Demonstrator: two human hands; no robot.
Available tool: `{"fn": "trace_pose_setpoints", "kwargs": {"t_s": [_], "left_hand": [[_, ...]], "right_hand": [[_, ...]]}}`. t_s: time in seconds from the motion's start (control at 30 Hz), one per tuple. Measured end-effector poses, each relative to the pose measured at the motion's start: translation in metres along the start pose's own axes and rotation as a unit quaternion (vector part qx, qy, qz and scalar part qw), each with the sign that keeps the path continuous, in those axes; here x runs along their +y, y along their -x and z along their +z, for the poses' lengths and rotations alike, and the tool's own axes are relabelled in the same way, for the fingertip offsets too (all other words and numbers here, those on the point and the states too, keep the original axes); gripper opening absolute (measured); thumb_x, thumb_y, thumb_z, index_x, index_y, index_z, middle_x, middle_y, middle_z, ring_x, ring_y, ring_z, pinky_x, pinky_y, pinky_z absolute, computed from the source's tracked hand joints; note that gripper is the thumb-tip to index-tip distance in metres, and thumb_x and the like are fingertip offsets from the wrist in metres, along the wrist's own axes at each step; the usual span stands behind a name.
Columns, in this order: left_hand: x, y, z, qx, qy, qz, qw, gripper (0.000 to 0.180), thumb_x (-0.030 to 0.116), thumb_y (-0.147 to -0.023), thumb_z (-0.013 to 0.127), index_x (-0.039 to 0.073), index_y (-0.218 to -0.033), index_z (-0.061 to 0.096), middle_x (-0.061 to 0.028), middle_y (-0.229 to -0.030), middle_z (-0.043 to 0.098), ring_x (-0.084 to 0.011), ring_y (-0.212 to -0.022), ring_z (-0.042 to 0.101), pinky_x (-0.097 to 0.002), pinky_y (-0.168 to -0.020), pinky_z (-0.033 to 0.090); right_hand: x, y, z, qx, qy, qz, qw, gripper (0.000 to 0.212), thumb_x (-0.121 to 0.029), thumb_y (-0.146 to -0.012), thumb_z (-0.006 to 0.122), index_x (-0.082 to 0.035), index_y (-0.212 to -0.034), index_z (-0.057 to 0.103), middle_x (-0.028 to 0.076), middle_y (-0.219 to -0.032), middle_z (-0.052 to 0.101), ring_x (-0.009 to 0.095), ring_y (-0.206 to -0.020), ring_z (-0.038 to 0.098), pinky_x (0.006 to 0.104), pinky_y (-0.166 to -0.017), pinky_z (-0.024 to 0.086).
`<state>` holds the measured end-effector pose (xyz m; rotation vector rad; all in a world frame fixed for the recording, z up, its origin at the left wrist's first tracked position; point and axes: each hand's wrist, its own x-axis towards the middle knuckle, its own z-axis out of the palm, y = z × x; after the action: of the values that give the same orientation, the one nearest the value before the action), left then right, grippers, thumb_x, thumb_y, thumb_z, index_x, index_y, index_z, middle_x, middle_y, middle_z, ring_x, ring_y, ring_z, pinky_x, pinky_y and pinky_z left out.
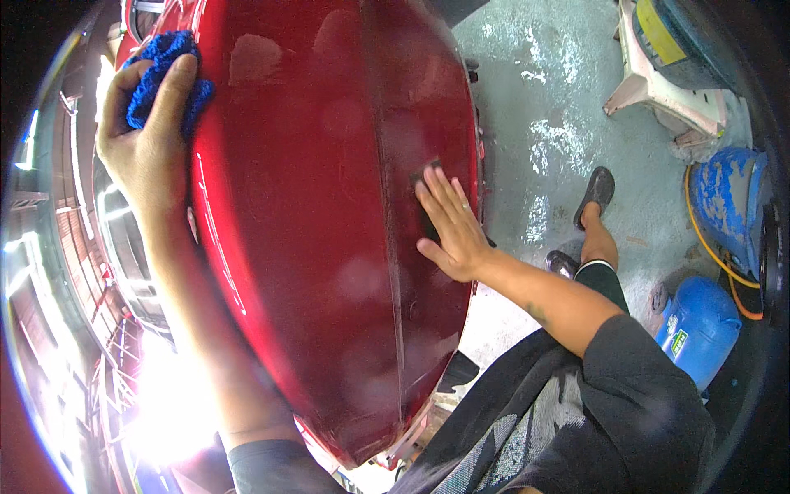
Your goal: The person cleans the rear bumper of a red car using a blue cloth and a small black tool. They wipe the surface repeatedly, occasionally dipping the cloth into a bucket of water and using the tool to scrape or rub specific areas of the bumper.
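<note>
Centrally, the right grip [451,226] is shown laid flat on a red car panel [304,206], its fingers extended and close together, the thumb set apart; a dark pad [417,177] is largely covered by it, only an upper corner and part of a side being exposed, and whether the pad is pinched or merely pressed cannot be told. The left grip [158,160] is curled around a crumpled blue cloth [169,49], which is held between thumb and fingers at the panel's far left edge, well apart from the pad. The panel is spread lengthwise between the two arms; it is crossed from top to bottom by a thin dark line [383,165], and the pad is placed just to the right of this line. Two paler patches are seen near the upper end, though reflections cannot be distinguished from marks. Below, the torso is clothed in a dark shirt [650,395] with a grey print. To the right, dark shoes [600,193] are planted on a grey floor [510,107]. Farther out, a scuffed blue drum [724,193], an orange hose [699,226] and a smooth blue tank [704,321] are arranged along the right side.
</note>
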<state>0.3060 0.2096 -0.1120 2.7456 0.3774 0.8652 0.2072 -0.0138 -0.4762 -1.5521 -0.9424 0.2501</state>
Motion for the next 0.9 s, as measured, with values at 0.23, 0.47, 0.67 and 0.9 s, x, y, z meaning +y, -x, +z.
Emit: {"fn": "trace_pose_setpoints", "kwargs": {"t_s": [0.23, 0.47, 0.67, 0.9], "left_hand": [[0.006, 0.001, -0.002, -0.017, 0.003, -0.017, 1.000, 0.032, 0.025, -0.088, 0.096, 0.004, -0.104, 0.078, -0.0003, -0.096, 0.074, -0.0082, -0.087, 0.067, -0.0253, -0.083, 0.056], [0.006, -0.003, -0.003, -0.001, 0.009, -0.010, 1.000, 0.031, 0.025, -0.088, 0.095, 0.005, -0.102, 0.077, 0.0003, -0.095, 0.071, -0.0083, -0.087, 0.064, -0.0262, -0.081, 0.056], [0.005, 0.002, -0.003, -0.011, -0.013, -0.007, 1.000, 0.030, 0.026, -0.089, 0.095, 0.005, -0.103, 0.078, 0.0000, -0.096, 0.072, -0.0086, -0.087, 0.065, -0.0256, -0.081, 0.056], [0.010, -0.007, 0.001, -0.007, 0.009, 0.004, 1.000, 0.031, 0.025, -0.088, 0.095, 0.004, -0.103, 0.078, -0.0003, -0.095, 0.072, -0.0104, -0.085, 0.066, -0.0263, -0.081, 0.057]], "right_hand": [[0.011, -0.118, -0.025, 0.099, 0.026, 0.085, 0.991, 0.078, -0.047, -0.117, 0.046, -0.002, -0.176, 0.020, 0.027, -0.183, 0.017, 0.046, -0.170, 0.016, 0.0620, -0.136, 0.011], [-0.007, -0.089, -0.017, 0.056, 0.026, 0.111, 0.992, 0.085, -0.055, -0.117, 0.039, 0.001, -0.176, 0.015, 0.028, -0.184, 0.010, 0.043, -0.172, 0.008, 0.0603, -0.137, 0.010], [-0.010, -0.057, -0.003, 0.061, -0.044, 0.108, 0.991, 0.085, -0.049, -0.117, 0.046, 0.002, -0.176, 0.013, 0.029, -0.184, 0.008, 0.046, -0.171, 0.004, 0.0617, -0.137, 0.008], [0.010, -0.183, -0.049, 0.139, -0.048, 0.273, 0.951, 0.085, -0.058, -0.117, 0.039, 0.005, -0.173, 0.023, 0.031, -0.182, 0.015, 0.045, -0.171, 0.012, 0.0597, -0.137, 0.010]]}}
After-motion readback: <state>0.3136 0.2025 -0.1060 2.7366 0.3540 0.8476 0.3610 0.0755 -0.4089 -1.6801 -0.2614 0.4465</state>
